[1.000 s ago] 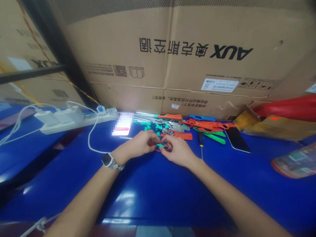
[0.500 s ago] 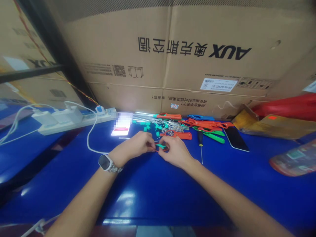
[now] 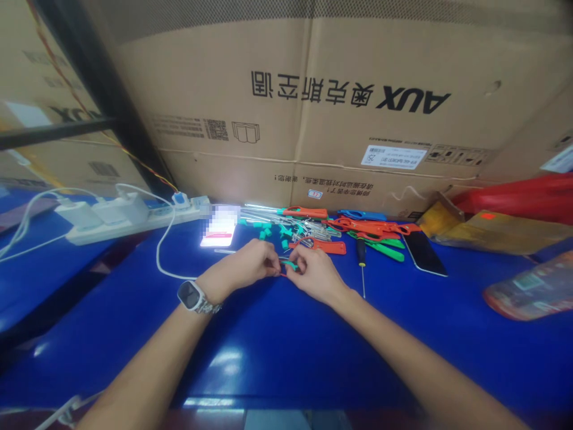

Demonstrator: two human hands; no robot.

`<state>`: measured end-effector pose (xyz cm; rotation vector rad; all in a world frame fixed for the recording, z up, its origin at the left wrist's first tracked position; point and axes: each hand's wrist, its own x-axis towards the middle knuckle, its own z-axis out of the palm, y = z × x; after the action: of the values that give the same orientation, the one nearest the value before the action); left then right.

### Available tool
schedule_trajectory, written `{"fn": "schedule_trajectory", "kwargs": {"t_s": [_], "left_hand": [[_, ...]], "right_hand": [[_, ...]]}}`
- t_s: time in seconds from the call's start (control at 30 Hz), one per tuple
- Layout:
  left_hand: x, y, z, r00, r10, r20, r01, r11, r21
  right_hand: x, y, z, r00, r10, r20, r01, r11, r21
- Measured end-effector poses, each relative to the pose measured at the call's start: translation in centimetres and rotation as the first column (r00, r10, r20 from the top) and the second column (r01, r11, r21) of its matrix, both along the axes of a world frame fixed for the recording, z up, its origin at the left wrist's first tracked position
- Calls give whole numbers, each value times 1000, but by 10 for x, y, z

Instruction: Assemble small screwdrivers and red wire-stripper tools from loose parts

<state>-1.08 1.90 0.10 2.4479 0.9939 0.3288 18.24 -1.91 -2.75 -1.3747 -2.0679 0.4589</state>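
Note:
My left hand (image 3: 248,266) and my right hand (image 3: 316,272) meet over the blue table (image 3: 277,352), fingertips pinched together on a small teal and red plastic piece (image 3: 287,266). Most of that piece is hidden by the fingers. A watch (image 3: 190,295) sits on my left wrist. Just behind the hands lies a heap of orange, green and blue scissors (image 3: 353,230), metal blades and loose teal caps (image 3: 273,230).
A lit phone (image 3: 219,226) lies behind my left hand, cabled to a white power strip (image 3: 120,218). A small screwdriver (image 3: 360,263) and a dark phone (image 3: 423,252) lie to the right. A big cardboard box (image 3: 313,107) walls off the back. Bags (image 3: 528,289) sit far right.
Both hands have stayed pinched on the small piece and shifted slightly closer together; the red loop seen below the fingers a second ago is now mostly covered.

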Motion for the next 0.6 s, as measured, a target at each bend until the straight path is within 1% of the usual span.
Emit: {"fn": "schedule_trajectory", "kwargs": {"t_s": [0.13, 0.37, 0.47, 0.6], "left_hand": [[0, 1, 0, 1000, 1, 8, -1, 1000, -14], [2, -1, 0, 1000, 17, -1, -17, 1000, -25], [2, -1, 0, 1000, 22, 7, -22, 999, -29], [1, -1, 0, 1000, 25, 12, -24, 999, -38]], "right_hand": [[1, 2, 0, 1000, 12, -13, -12, 1000, -9], [0, 1, 4, 997, 14, 69, -16, 1000, 24], [-2, -1, 9, 988, 13, 153, -18, 999, 30], [-5, -7, 14, 947, 46, 318, -78, 993, 88]]}}
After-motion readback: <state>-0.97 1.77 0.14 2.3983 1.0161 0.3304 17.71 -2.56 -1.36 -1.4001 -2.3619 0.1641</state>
